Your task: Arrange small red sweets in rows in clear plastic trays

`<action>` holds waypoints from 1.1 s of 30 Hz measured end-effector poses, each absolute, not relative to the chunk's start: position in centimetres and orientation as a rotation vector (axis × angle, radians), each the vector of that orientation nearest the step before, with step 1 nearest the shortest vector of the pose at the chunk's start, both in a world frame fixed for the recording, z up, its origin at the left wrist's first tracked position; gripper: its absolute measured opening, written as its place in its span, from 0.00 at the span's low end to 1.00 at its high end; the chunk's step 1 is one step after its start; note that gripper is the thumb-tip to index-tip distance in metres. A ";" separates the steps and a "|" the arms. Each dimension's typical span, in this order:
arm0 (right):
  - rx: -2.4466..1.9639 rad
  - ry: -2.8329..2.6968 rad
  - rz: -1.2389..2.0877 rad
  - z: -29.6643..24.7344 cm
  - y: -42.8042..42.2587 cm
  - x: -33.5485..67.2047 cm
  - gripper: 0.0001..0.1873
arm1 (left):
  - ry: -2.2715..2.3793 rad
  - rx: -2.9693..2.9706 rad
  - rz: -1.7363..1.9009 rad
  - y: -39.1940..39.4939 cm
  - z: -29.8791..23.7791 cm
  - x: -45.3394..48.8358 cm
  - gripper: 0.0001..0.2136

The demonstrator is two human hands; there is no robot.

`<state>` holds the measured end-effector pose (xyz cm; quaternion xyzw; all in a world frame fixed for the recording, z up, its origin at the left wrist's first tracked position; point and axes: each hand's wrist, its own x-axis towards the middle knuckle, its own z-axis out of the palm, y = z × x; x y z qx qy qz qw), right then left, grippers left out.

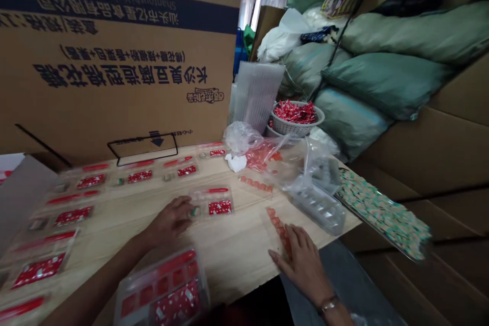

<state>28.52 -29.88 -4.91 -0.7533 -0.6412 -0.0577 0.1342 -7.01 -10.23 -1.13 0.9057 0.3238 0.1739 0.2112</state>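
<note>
My left hand reaches to the left end of a clear plastic tray, its fingers curled together at a small green-and-white piece. In the same tray lie a red patterned packet and a red stick-like item. My right hand, wearing a bracelet, rests by a strip of orange-red gummy-like cubes; its fingers are stretched out and the thumb is apart. Part of the strip is hidden under those fingers. Below my left forearm, a blurred filled clear pack shows red cubes and a patterned packet.
Several similar trays line the table's left and back. A large carton stands behind. To the right are another cube strip, plastic bags, clear trays, a basket of red packets and a long tray of green-and-white pieces.
</note>
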 end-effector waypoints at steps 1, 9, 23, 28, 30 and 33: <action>-2.167 -1.872 -0.167 -5.0 -30.3 28.1 0.41 | 0.908 2.519 0.490 -10.4 -1.0 -7.1 0.12; -1.806 -2.163 -0.182 -4.8 -33.1 28.1 0.36 | 0.797 2.555 0.486 -11.5 0.1 -8.2 0.16; -1.069 -2.094 0.027 3.9 -22.1 22.1 0.23 | 0.705 2.291 0.794 -12.6 6.7 -5.1 0.17; -1.157 -1.640 0.562 3.7 -15.5 19.7 0.16 | 1.102 1.707 0.888 -11.0 6.6 -5.2 0.07; -1.271 -1.568 0.664 1.4 -13.3 19.2 0.23 | 1.209 1.492 0.817 -10.0 4.9 -5.0 0.06; -1.436 -1.689 0.564 -2.1 -11.4 18.6 0.21 | 1.315 1.391 0.760 -9.2 1.5 -4.5 0.07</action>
